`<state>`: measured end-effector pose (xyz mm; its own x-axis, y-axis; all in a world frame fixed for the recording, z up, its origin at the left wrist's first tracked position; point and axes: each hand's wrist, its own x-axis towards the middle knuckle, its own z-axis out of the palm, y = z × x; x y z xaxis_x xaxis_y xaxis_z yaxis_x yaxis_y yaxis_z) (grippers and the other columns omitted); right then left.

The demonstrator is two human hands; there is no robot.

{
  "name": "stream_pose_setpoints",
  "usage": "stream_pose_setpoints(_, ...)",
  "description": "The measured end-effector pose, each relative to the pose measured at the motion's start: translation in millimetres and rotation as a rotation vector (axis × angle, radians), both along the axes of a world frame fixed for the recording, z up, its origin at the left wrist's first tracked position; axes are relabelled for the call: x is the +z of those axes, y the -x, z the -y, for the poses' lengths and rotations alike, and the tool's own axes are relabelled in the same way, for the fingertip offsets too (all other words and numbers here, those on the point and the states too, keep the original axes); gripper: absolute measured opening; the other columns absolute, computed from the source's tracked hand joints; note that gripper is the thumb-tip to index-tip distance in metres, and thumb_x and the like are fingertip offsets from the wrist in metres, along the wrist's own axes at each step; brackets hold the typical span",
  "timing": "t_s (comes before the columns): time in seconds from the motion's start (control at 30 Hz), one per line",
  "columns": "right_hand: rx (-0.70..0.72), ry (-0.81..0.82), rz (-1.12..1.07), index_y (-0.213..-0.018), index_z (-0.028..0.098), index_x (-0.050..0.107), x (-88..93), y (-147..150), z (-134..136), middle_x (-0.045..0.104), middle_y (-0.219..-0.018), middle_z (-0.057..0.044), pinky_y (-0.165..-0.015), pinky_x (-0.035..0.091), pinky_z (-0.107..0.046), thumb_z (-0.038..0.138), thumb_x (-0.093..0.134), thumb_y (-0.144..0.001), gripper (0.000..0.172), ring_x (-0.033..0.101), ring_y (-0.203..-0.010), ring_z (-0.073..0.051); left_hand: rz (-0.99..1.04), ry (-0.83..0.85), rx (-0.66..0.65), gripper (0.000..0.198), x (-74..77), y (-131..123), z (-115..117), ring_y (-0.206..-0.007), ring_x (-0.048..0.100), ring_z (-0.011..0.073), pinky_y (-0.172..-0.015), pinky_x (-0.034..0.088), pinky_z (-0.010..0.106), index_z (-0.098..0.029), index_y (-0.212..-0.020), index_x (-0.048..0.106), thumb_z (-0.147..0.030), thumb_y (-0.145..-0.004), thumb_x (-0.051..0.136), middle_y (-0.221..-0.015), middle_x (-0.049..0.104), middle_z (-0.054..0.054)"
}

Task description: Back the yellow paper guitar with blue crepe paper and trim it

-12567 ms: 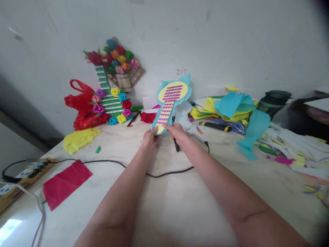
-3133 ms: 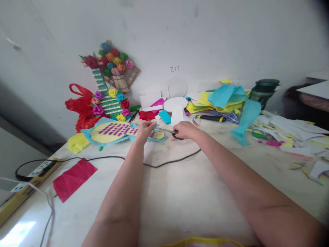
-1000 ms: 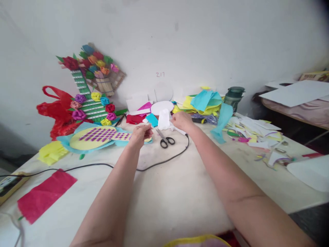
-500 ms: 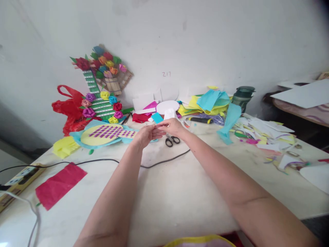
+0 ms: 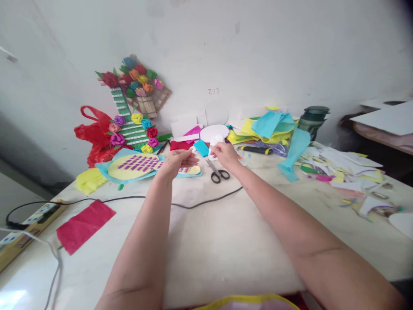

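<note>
My right hand (image 5: 226, 156) is closed, fingertips pinched at the lower edge of a crumpled white piece of tissue or paper (image 5: 217, 141). My left hand (image 5: 181, 161) hovers to its left with thumb and forefinger close together; a small whitish bit shows at the tips, too small to name. Under and behind the left hand lies a guitar-shaped yellow cutout (image 5: 132, 167) with woven purple strips, on blue crepe paper. Black-handled scissors (image 5: 220, 175) lie just below the right hand. A blue paper rectangle (image 5: 201, 148) sits between the hands.
Paper flowers on a green-striped stand (image 5: 134, 135) lean at the back left. Red crepe paper (image 5: 85, 226) and a power strip (image 5: 35, 224) lie left. A black cable (image 5: 196, 206) crosses the table. Paper scraps (image 5: 338, 165) and a dark bottle (image 5: 312, 120) stand right.
My hands were touching at the fingertips and have moved apart, left hand leftward, right hand slightly rightward. The camera view has turned a little left.
</note>
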<state>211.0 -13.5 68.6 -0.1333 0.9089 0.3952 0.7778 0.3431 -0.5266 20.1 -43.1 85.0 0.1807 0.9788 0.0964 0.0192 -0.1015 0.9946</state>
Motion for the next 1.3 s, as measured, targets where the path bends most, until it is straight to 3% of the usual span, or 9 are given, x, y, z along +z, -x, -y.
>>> stream_pose_setpoints(0.07, -0.105, 0.008, 0.101, -0.092, 0.017, 0.064, 3.1, -4, 1, 0.067, -0.09, -0.009, -0.067, 0.041, -0.024, 0.036, 0.025, -0.091, 0.043, 0.06, -0.083, -0.017, -0.141, -0.102, 0.099, 0.029, -7.3, 6, -3, -0.056, 0.059, 0.0146, -0.056, 0.045, 0.024, -0.012, -0.061, 0.063, -0.041, -0.062, 0.069, -0.064, 0.066, 0.009)
stream_pose_setpoints(0.17, -0.189, 0.036, 0.309, -0.094, 0.014, 0.065, 5.1, -9, 3, 0.065, -0.096, -0.014, -0.07, 0.041, -0.028, 0.037, 0.027, -0.09, 0.044, 0.06, -0.09, -0.022, -0.491, -0.217, 0.188, 0.022, -22.5, 11, -9, -0.052, 0.052, 0.0126, -0.052, 0.039, 0.023, -0.016, -0.057, 0.065, -0.036, -0.054, 0.074, -0.058, 0.062, 0.004)
stream_pose_setpoints(0.27, -0.135, 0.102, 0.502, -0.108, 0.015, 0.058, 5.4, -10, 6, 0.061, -0.107, -0.016, -0.076, 0.041, -0.032, 0.032, 0.043, -0.085, 0.033, 0.058, -0.097, -0.025, -0.672, -0.319, 0.237, 0.014, -35.1, 12, -15, -0.06, 0.054, 0.0151, -0.059, 0.041, 0.025, -0.02, -0.06, 0.068, -0.029, -0.051, 0.074, -0.066, 0.062, 0.003)
stream_pose_setpoints(0.33, -0.097, 0.151, 0.562, -0.116, 0.016, 0.052, 5.6, -8, 8, 0.061, -0.108, -0.015, -0.076, 0.042, -0.034, 0.026, 0.049, -0.08, 0.037, 0.058, -0.097, -0.026, -0.735, -0.409, 0.23, 0.011, -40.8, 13, -18, -0.071, 0.056, 0.0188, -0.066, 0.042, 0.026, -0.022, -0.065, 0.069, -0.024, -0.054, 0.071, -0.074, 0.064, 0.004)
stream_pose_setpoints(0.43, -0.04, 0.23, 0.629, -0.109, 0.015, 0.057, 4.5, -5, 10, 0.062, -0.106, -0.016, -0.074, 0.043, -0.033, 0.022, 0.052, -0.075, 0.035, 0.058, -0.097, -0.027, -0.816, -0.504, 0.169, 0.014, -47.3, 16, -21, -0.087, 0.057, 0.0226, -0.074, 0.043, 0.027, -0.023, -0.073, 0.071, -0.023, -0.059, 0.067, -0.086, 0.067, 0.006)
stream_pose_setpoints(0.63, 0.05, 0.31, 0.703, -0.1, 0.013, 0.064, -2.2, 2, 12, 0.064, -0.101, -0.018, -0.069, 0.045, -0.031, 0.025, 0.056, -0.07, 0.033, 0.061, -0.09, -0.026, -0.828, -0.422, 0.109, 0.027, -58.8, 24, -27, -0.076, 0.06, 0.0213, -0.072, 0.045, 0.027, -0.023, -0.08, 0.072, -0.025, -0.053, 0.073, -0.084, 0.069, 0.004)
stream_pose_setpoints(0.93, 0.02, 0.323, 0.707, -0.102, 0.015, 0.064, -0.1, 7, 20, 0.064, -0.103, -0.016, -0.071, 0.044, -0.029, 0.026, 0.057, -0.07, 0.035, 0.06, -0.092, -0.024, -0.691, -0.435, 0.052, 0.019, -65.3, 30, -33, -0.082, 0.061, 0.0211, -0.076, 0.046, 0.026, -0.024, -0.075, 0.073, -0.025, -0.056, 0.071, -0.086, 0.07, 0.003)
stream_pose_setpoints(1.3, 0.047, 0.122, 0.533, -0.097, 0.02, 0.065, -5.9, 14, 20, 0.066, -0.098, -0.01, -0.071, 0.042, -0.029, 0.03, 0.043, -0.082, 0.028, 0.061, -0.09, -0.023, -0.751, -0.463, -0.049, 0.021, -66.8, 36, -38, -0.092, 0.061, 0.0188, -0.086, 0.045, 0.027, -0.021, -0.081, 0.072, -0.034, -0.066, 0.065, -0.092, 0.07, 0.002)
